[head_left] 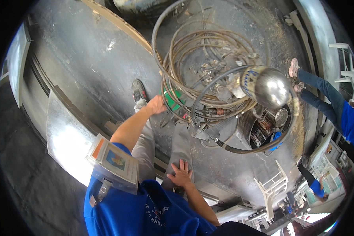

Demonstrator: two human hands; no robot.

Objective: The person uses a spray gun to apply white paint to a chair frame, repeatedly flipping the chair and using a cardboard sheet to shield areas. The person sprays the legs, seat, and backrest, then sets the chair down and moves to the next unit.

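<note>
My left hand (156, 105) reaches forward with its fingers curled at the near edge of a hose coil (176, 74). A green object (172, 100) sits right against those fingers. The hose hides part of it, and what the fingers grip cannot be made out. My right hand (181, 173) lies flat on my grey-trousered leg, fingers spread, holding nothing. Beyond the left hand, the brown, dirty hose lies in loose loops around a heap of crusted pieces (220, 69). A dark fitting with reddish bands (216, 111) lies along the coil's near side.
Right of the coil stands a shiny round-topped metal vessel (272, 88), near a stained bucket (249, 128). A thick dark hose (244, 151) arches around them. Farther right are a person (330, 94) in blue, a white frame (273, 188) and another person (314, 183). Metal panels (67, 133) stand left.
</note>
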